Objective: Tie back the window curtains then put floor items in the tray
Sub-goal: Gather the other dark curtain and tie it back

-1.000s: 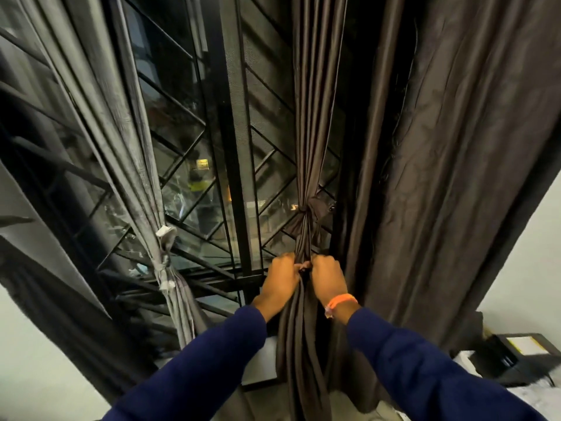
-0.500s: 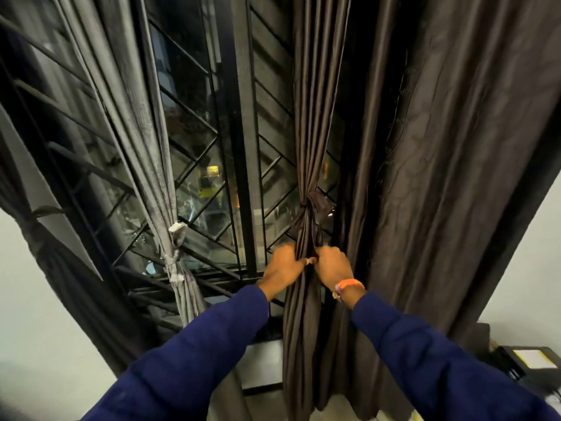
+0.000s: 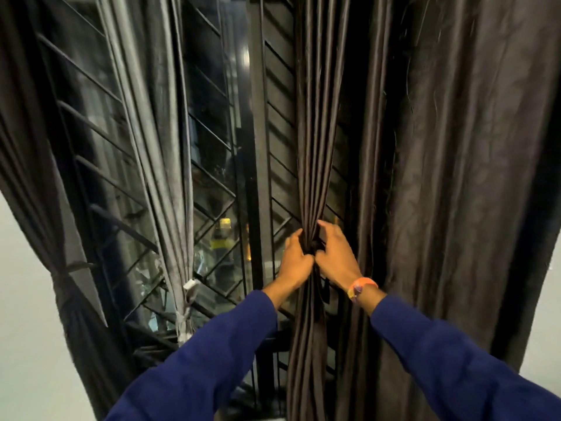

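Dark curtain [image 3: 65, 287] hanging tied at the window's left edge, grey curtain [image 3: 170, 183] tied beside it, left hand [image 3: 295, 260] and right hand [image 3: 335, 256] both gripping the bunched brown curtain [image 3: 315, 147] by the window grille [image 3: 258, 147], loose brown drape [image 3: 455, 177] hanging rightward.

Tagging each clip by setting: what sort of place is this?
Probably a room in a home, at a window after dark: long curtains, a barred window grille with lights outside, and plain white walls. Both hands work at the curtain.

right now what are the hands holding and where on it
Both the left hand and the right hand grip the gathered brown curtain at its cinched waist, around the knot, fingers curled into the folds from either side.
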